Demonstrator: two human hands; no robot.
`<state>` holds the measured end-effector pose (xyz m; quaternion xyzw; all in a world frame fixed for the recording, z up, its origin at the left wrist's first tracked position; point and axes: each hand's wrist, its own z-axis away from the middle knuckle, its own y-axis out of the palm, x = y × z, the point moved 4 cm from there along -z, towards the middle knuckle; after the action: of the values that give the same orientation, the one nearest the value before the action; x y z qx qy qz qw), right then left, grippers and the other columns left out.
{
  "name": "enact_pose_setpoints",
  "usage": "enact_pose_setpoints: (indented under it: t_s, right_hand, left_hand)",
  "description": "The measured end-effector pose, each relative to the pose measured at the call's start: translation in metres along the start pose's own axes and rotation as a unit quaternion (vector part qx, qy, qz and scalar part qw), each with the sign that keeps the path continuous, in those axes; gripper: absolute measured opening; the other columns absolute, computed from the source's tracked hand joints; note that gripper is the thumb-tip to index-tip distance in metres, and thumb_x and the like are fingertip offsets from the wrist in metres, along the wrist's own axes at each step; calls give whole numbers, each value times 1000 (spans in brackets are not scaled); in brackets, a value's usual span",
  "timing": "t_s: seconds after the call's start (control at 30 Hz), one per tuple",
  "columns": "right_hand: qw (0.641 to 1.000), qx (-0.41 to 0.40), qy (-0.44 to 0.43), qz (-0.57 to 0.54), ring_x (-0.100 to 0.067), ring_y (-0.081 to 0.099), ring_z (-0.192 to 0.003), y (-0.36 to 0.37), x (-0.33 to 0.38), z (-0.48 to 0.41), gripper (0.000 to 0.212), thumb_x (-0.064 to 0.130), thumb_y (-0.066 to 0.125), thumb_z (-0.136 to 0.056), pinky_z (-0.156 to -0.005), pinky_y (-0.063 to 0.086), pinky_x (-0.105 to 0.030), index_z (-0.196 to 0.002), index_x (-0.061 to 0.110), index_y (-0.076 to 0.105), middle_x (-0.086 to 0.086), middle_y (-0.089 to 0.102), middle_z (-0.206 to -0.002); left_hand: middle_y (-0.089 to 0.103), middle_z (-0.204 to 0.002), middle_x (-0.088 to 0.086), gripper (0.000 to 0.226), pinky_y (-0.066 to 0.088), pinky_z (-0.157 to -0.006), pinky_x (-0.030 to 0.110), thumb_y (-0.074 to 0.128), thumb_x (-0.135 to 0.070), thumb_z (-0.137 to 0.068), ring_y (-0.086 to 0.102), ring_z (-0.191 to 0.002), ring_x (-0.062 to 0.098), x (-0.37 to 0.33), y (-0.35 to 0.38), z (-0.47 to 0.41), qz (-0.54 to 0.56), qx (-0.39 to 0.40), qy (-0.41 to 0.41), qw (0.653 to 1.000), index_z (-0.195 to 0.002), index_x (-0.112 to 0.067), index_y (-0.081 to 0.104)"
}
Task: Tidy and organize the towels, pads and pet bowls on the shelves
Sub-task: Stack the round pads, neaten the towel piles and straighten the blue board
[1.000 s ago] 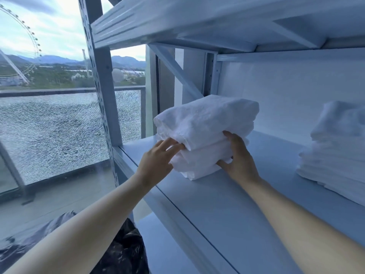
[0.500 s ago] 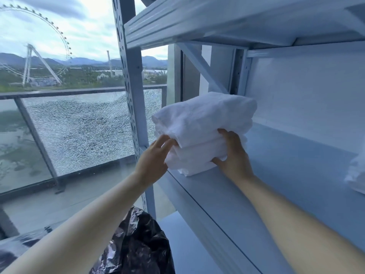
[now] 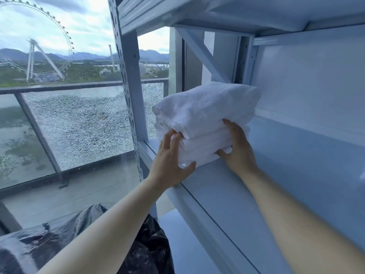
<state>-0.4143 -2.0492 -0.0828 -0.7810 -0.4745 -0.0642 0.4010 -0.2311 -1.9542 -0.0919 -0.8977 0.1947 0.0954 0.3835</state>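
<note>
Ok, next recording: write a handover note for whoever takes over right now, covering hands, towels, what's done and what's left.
Left hand: grips the left side of the folded white towel stack, thumb at its lower front corner.
Right hand: grips the stack's right front side.
Stack: at the left front corner of the shelf, beside the upright post.
Done: towels folded and stacked on the shelf.
Left: probably square the stack and let go; pads and pet bowls are not in view.
</note>
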Motion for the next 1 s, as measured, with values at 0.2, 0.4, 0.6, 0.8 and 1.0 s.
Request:
enact_pose_setpoints:
  t_s: [0.2,0.4,0.6,0.8,1.0]
  right_hand:
    - [1000,-16,-23,0,-20,29,-132,2,-1,0,92,9,74,-72,-101,36,-35,-145,27,21,-7,31,-147]
    - [1000,-24,-10,0,-17,31,-129,-1,3,3,93,11,76,-71,-97,37,-31,-145,27,22,-7,32,-143]
    - [997,-52,29,39,-25,40,-127,-7,-2,6,73,17,75,-75,-99,41,-38,-138,15,39,-11,38,-139]
    - [998,-4,61,18,-24,44,-127,0,-11,2,66,23,72,-79,-98,44,-42,-137,23,43,-6,32,-148]
    - [993,69,84,-41,-15,26,-139,7,-11,2,76,25,69,-83,-106,38,-39,-145,30,25,2,12,-156]
  left_hand:
    - [24,-142,2,92,48,-81,35,79,-42,-61,35,-127,25,-2,1,0,-29,1,-49,998,-135,-14,30]
    - [27,-141,9,79,50,-71,39,77,-25,-67,34,-126,30,-4,6,-3,-75,2,-66,995,-130,-7,33]
    - [30,-138,9,74,50,-82,42,77,-19,-66,36,-123,31,-1,13,-11,-67,-8,-86,994,-126,-4,37]
    - [37,-129,9,61,41,-74,31,77,-14,-64,46,-108,34,-1,9,-8,-48,-35,-74,996,-116,-7,46]
    - [39,-124,7,56,38,-63,30,77,-14,-65,47,-106,29,-6,4,-5,-48,-38,-74,995,-112,-9,48]
